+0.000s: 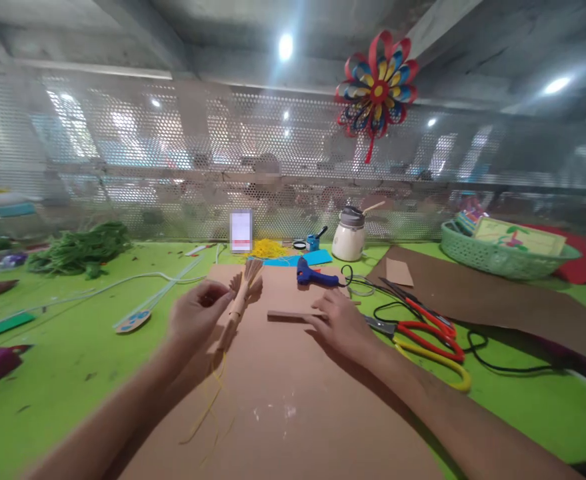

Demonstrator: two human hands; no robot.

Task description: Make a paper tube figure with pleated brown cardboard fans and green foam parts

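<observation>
My left hand (200, 310) is closed, thumb and fingers pinching the edge of a small brown paper craft piece (240, 301). That piece is a rolled tube with a pleated, fanned top, and thin yellow strands (217, 373) trail from its lower end. My right hand (340, 323) has its thumb and fingers on the right end of a folded brown paper strip (287, 316), low over the cardboard sheet (273, 413). Just beyond this hand a blue hot glue gun (315, 275) lies on its side. Red-handled scissors (430, 337) and a yellow scissor handle (437, 367) are beside my right wrist.
Yellow shredded paper (270, 249), blue paper (293, 259), and a white jar (349, 241) stand toward the back. A green basket (513, 257) sits right of brown paper (473, 307). Black cord (507, 365) crosses the right side; green strands (80, 247) are piled left.
</observation>
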